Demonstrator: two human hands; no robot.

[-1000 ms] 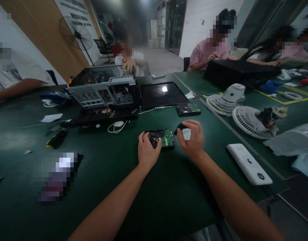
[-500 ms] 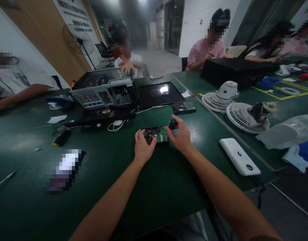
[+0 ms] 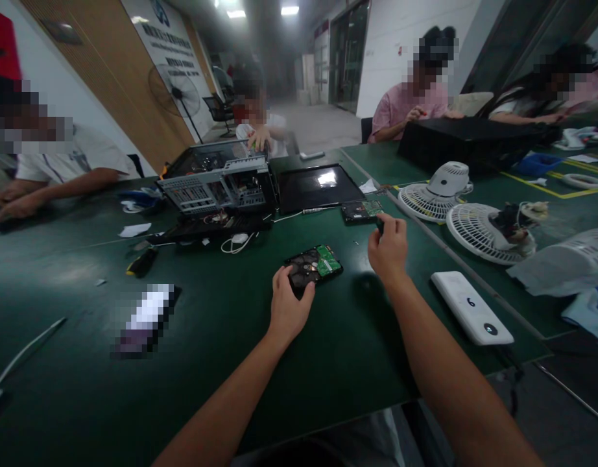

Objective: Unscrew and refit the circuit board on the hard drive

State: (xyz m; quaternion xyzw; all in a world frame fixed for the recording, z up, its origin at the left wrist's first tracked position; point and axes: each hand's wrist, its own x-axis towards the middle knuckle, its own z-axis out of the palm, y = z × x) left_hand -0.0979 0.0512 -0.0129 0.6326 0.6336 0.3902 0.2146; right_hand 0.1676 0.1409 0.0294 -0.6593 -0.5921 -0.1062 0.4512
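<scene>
A hard drive point(image 3: 314, 263) with a green circuit board facing up lies on the green table point(image 3: 260, 363). My left hand point(image 3: 288, 303) grips its near left corner, fingers curled over the edge. My right hand point(image 3: 389, 249) is lifted to the right of the drive, closed around a small dark-handled tool whose tip I cannot make out. A second hard drive point(image 3: 361, 211) lies farther back, just beyond my right hand.
An open computer case point(image 3: 221, 185) and a black side panel point(image 3: 319, 187) stand behind. White fan parts point(image 3: 478, 224) and a white power bank point(image 3: 471, 307) lie to the right. Several people sit around the tables. A screwdriver point(image 3: 143, 261) lies at left.
My right hand lifted off the drive and moved up and right with the tool. The drive now sits turned at an angle, held only by my left hand.
</scene>
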